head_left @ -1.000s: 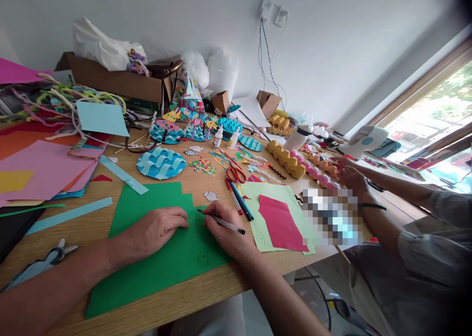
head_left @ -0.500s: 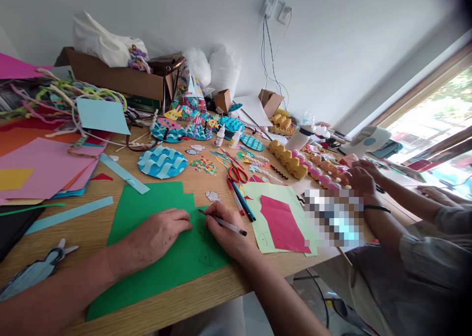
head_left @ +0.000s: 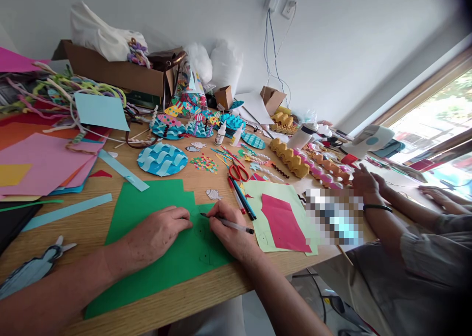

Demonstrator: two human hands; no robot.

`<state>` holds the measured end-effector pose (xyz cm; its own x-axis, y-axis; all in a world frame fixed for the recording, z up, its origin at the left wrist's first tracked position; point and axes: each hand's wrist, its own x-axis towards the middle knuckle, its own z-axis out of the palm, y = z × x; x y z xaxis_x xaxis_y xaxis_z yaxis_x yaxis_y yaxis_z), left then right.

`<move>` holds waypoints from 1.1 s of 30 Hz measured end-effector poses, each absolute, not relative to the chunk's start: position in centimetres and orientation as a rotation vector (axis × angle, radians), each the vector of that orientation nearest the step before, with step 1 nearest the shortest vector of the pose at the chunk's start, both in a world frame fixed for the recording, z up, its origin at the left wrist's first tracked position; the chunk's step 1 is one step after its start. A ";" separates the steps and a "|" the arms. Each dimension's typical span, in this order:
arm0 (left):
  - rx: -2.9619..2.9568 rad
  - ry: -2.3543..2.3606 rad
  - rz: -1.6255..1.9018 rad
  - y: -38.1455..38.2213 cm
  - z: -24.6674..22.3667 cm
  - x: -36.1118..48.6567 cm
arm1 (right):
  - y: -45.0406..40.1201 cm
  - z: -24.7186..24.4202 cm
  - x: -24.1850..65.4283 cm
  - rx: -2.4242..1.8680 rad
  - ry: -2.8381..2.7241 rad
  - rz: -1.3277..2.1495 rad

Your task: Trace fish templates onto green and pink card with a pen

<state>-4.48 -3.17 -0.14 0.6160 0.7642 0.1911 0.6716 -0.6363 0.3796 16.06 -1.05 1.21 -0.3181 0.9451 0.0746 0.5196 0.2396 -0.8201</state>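
Observation:
A large green sheet of paper (head_left: 151, 196) lies at the table's front edge. My left hand (head_left: 157, 234) rests on it, holding nothing, its fingers loosely bent against the sheet. In my right hand (head_left: 232, 238) is a gel pen (head_left: 236, 225) with a clear barrel and dark end; its tip is at the paper near the sheet's notched corner. Between the hands, thin fish outlines (head_left: 205, 256) show on the green surface. Just beyond the pen tip lies a small white paper fish (head_left: 213, 194). Red and blue markers (head_left: 243, 201) sit beside my right hand.
Red scissors (head_left: 239, 173), glue bottles (head_left: 220, 133) and a blue wave-patterned plate (head_left: 162, 160) stand beyond. Coloured paper (head_left: 47, 161) is piled at left. Pink paper (head_left: 283, 223) overlaps pale green at right. Another person's hands (head_left: 366, 181) work at far right.
The pen tip has shifted slightly right over the green sheet, and the outline near it shows more. My left hand stays put. The other person's hands have moved a little.

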 end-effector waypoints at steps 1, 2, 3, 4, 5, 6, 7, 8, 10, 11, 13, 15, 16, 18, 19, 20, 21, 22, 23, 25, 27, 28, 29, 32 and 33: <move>2.576 1.168 0.488 -3.1 -0.2 -4.5 | -1.1 1.3 16.1 -1.341 -1.937 0.957; 2.579 1.168 0.490 -3.1 -0.2 -4.5 | -1.1 1.3 16.1 -1.345 -1.932 0.966; 2.581 1.165 0.493 -3.1 -0.2 -4.5 | -1.2 1.3 16.2 -1.346 -1.925 0.977; 2.580 1.161 0.499 -3.1 -0.2 -4.5 | -1.2 1.3 16.2 -1.343 -1.918 0.989; 2.576 1.158 0.505 -3.1 -0.2 -4.5 | -1.2 1.3 16.2 -1.338 -1.913 0.999; 2.570 1.157 0.507 -3.1 -0.2 -4.5 | -1.2 1.3 16.2 -1.333 -1.911 1.009; 2.564 1.157 0.509 -3.1 -0.2 -4.5 | -1.2 1.3 16.3 -1.331 -1.908 1.021; 2.558 1.156 0.507 -3.1 -0.2 -4.5 | -1.2 1.3 16.3 -1.332 -1.903 1.036; 2.552 1.160 0.499 -3.1 -0.2 -4.5 | -1.2 1.3 16.3 -1.338 -1.881 1.063; 2.553 1.162 0.493 -3.1 -0.2 -4.5 | -1.2 1.2 16.3 -1.337 -1.867 1.070; 2.558 1.168 0.484 -3.1 -0.2 -4.6 | -1.1 1.1 16.2 -1.321 -1.847 1.060; 2.570 1.167 0.474 -3.1 -0.2 -4.5 | -1.1 0.9 16.2 -1.304 -1.850 1.024; 2.577 1.164 0.469 -3.1 -0.2 -4.5 | -1.0 0.7 16.1 -1.299 -1.860 1.002; 2.585 1.165 0.464 -3.1 -0.3 -4.5 | -0.9 0.4 16.1 -1.294 -1.890 0.962; 2.588 1.168 0.464 -3.0 -0.3 -4.5 | -0.8 0.3 16.0 -1.293 -1.905 0.948; 2.590 1.172 0.468 -3.0 -0.3 -4.5 | -0.8 0.2 16.0 -1.292 -1.917 0.936; 2.591 1.176 0.473 -3.0 -0.4 -4.5 | -0.8 0.1 16.0 -1.292 -1.928 0.923; 2.593 1.176 0.480 -3.0 -0.4 -4.4 | -0.7 0.1 16.0 -1.294 -1.937 0.911; 2.594 1.173 0.489 -3.0 -0.4 -4.4 | -0.7 0.1 15.9 -1.294 -1.946 0.900; 2.588 1.166 0.507 -3.0 -0.4 -4.4 | -0.7 0.1 15.9 -1.294 -1.962 0.884; 2.578 1.159 0.521 -3.0 -0.3 -4.4 | -0.7 0.2 15.9 -1.295 -1.971 0.881; 2.575 1.157 0.525 -3.0 -0.3 -4.4 | -0.6 0.2 15.9 -1.296 -1.974 0.880; 2.573 1.156 0.525 -3.1 -0.3 -4.4 | -0.6 0.2 15.9 -1.296 -1.979 0.879; 2.573 1.161 0.522 -3.1 -0.3 -4.5 | -0.6 0.2 15.9 -1.296 -1.985 0.873; 2.571 1.162 0.522 -3.1 -0.3 -4.5 | -0.6 0.3 15.9 -1.295 -1.982 0.873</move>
